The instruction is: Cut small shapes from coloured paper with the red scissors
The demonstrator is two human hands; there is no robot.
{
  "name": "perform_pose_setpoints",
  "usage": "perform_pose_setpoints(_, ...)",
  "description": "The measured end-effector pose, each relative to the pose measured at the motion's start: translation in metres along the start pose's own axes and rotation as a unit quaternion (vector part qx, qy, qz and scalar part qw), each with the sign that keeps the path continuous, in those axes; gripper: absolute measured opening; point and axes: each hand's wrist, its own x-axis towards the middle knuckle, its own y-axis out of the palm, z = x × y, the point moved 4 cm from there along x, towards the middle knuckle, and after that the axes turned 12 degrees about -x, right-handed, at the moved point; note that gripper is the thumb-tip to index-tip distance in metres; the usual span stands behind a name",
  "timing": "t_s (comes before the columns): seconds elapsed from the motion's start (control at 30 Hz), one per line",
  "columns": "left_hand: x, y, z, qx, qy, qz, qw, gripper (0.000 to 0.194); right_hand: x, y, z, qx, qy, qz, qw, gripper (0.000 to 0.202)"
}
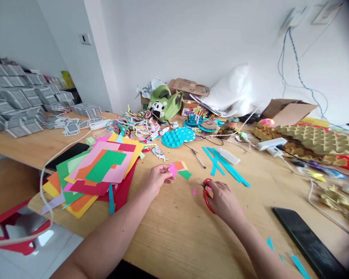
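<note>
My left hand (159,178) pinches a small pink paper piece (172,169) over the middle of the wooden table. Right behind that piece lie small orange and yellow paper pieces (180,166) and a green one (185,174). In my right hand (224,197) is a pair of red-handled scissors (206,195), its short blades pointing left toward the pink piece but apart from it. A tiny pink scrap (194,192) rests on the table just left of the scissors, and more pink shows beside my right fingers.
Stacked coloured paper (104,166) covers the left side. Blue strips (227,164), a pen (199,159) and a white glue stick (229,156) lie behind my right hand. A black phone (305,240) is at the right front; egg trays (320,137) sit back right.
</note>
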Motion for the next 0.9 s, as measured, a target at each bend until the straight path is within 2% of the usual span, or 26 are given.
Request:
perform_pose_setpoints(0.13,-0.004,0.005,0.006,0.059,0.001,0.029,0.998,0.035,-0.003,-0.001,-0.001,0.177,0.097,-0.063,0.977,0.010)
perform_pose_setpoints(0.2,-0.005,0.007,0.009,0.087,0.003,0.040,0.995,0.041,-0.005,-0.002,0.009,0.201,0.112,-0.094,0.969,0.007)
perform_pose_setpoints(0.3,-0.004,0.007,0.011,0.117,0.012,0.048,0.992,0.044,-0.009,0.001,0.024,0.197,0.036,-0.105,0.974,0.003)
perform_pose_setpoints(0.4,-0.003,0.004,0.011,0.137,0.025,0.039,0.990,0.034,-0.012,0.007,0.032,0.170,-0.069,-0.065,0.981,0.007)
perform_pose_setpoints(0.47,-0.002,0.003,0.011,0.138,0.029,0.029,0.990,0.026,-0.013,0.009,0.032,0.141,-0.101,-0.045,0.984,0.009)
perform_pose_setpoints(0.53,-0.001,0.001,0.010,0.135,0.032,0.019,0.990,0.021,-0.014,0.009,0.028,0.107,-0.097,-0.048,0.988,0.008)
perform_pose_setpoints(0.63,0.000,-0.001,0.007,0.128,0.047,0.003,0.991,0.018,-0.014,0.005,0.018,0.079,-0.059,-0.092,0.991,0.006)
perform_pose_setpoints(0.77,0.004,-0.007,-0.003,0.114,0.073,-0.023,0.991,0.020,-0.016,-0.001,0.011,0.094,-0.031,-0.147,0.984,0.010)
perform_pose_setpoints(0.9,0.014,-0.008,-0.014,0.127,0.078,-0.025,0.989,0.021,-0.019,0.000,0.012,0.121,-0.040,-0.155,0.980,0.012)
